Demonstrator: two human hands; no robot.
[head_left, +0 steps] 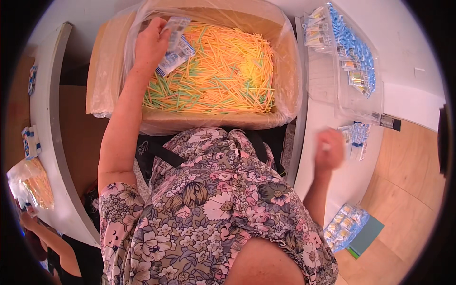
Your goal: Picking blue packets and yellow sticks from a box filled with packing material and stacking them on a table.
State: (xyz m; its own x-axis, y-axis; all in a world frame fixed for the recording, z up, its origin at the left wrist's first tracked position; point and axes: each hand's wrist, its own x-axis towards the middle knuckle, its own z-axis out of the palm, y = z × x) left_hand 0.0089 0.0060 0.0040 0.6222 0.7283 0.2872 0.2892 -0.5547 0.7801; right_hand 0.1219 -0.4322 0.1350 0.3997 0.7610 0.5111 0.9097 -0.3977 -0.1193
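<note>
My left hand (152, 43) reaches over the left side of a lined cardboard box (108, 66), its fingers closed on a small clear plastic packet (177, 29) with blue print. Just below that packet, a blue-and-white packet (176, 58) shows above the contents; whether my fingers hold it too, I cannot tell. Many thin orange, yellow and green sticks (213, 66) fill the box. To the right, my right hand (328, 148) is smeared by motion over the white table, its fingers seemingly curled. Beside it lies a small pile of blue-and-white packets (357, 135).
A clear plastic bin (363, 110) at upper right holds rows of packets (354, 52). Bagged packets (346, 223) lie on a grey-green board (370, 235) at lower right. On the left, a white table (66, 175) carries a bag of sticks (35, 185); another person's arm (54, 244) is near.
</note>
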